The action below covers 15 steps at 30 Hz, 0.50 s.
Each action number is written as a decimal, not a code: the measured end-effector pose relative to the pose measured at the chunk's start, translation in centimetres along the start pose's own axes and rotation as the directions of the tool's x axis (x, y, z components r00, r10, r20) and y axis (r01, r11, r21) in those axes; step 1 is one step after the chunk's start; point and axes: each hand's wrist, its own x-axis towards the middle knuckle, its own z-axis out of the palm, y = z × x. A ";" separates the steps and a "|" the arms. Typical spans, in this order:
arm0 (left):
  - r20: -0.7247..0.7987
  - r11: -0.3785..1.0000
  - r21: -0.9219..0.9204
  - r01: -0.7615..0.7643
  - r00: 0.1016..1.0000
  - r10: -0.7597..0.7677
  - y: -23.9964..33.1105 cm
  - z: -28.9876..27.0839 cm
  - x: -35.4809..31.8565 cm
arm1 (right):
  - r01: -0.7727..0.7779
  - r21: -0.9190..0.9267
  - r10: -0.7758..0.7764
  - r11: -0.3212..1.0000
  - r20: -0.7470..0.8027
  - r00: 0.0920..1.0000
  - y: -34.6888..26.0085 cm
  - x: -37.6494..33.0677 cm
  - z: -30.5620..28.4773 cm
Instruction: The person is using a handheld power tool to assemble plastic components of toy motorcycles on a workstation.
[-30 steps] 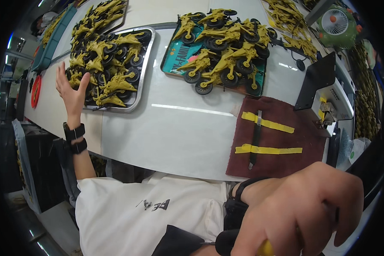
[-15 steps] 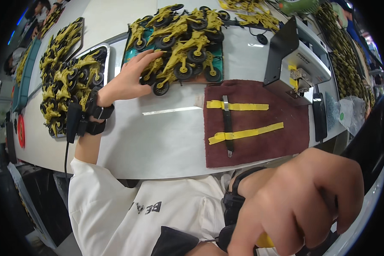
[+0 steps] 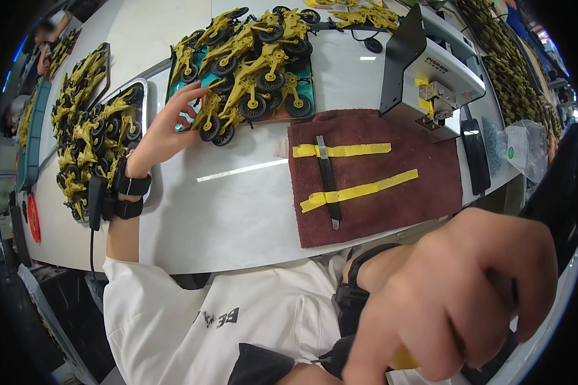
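Observation:
My left hand (image 3: 164, 128) reaches onto the white table, fingers spread, its fingertips touching a yellow toy vehicle with black wheels (image 3: 213, 117) at the near left corner of a teal tray (image 3: 302, 83) piled with several such toys. It grips nothing. A black strap sits on that wrist. My right hand (image 3: 456, 295) is close to the camera at the lower right, fingers curled around a small yellow object (image 3: 404, 358) that is mostly hidden.
A dark red cloth (image 3: 379, 192) with two yellow tape strips and a thin metal tool (image 3: 327, 179) lies right of centre. Behind it stands a grey machine (image 3: 430, 74). More trays of yellow toys (image 3: 90, 135) lie to the left. A dark phone (image 3: 475, 154) lies at the right.
My left hand came from the left trays across to the teal tray and now touches a toy at its corner. My right hand stays curled near the camera.

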 end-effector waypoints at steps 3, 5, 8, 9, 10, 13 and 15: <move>-0.013 1.000 0.002 0.010 1.000 -0.010 -0.5 0.7 0.2 | -0.023 0.002 0.023 1.000 0.013 1.000 0.5 0.0 -0.2; -0.025 0.999 0.037 0.014 1.000 -0.013 -0.8 0.9 0.3 | -0.032 -0.003 0.032 0.999 0.015 0.999 0.8 -0.2 -0.2; -0.097 0.982 0.147 -0.118 0.986 0.133 -0.8 1.5 0.0 | -0.031 -0.014 0.031 0.999 -0.007 0.999 0.5 -0.2 -0.1; -0.095 0.982 0.145 -0.121 0.986 0.135 -0.9 1.3 -0.1 | -0.029 -0.018 0.028 0.999 -0.029 0.999 0.3 -0.2 0.1; -0.121 0.972 0.157 -0.176 0.973 0.196 -1.1 0.9 -0.3 | -0.028 -0.027 0.027 0.999 -0.052 0.998 0.1 -0.1 0.3; -0.276 0.972 0.073 -0.223 0.932 0.235 0.0 0.7 -1.4 | -0.048 -0.023 0.045 0.999 -0.113 0.993 -0.2 0.2 0.4; -0.446 0.957 0.171 -0.233 0.848 0.286 0.4 0.7 -1.4 | -0.048 -0.030 0.046 0.998 -0.080 0.996 -0.2 0.1 0.0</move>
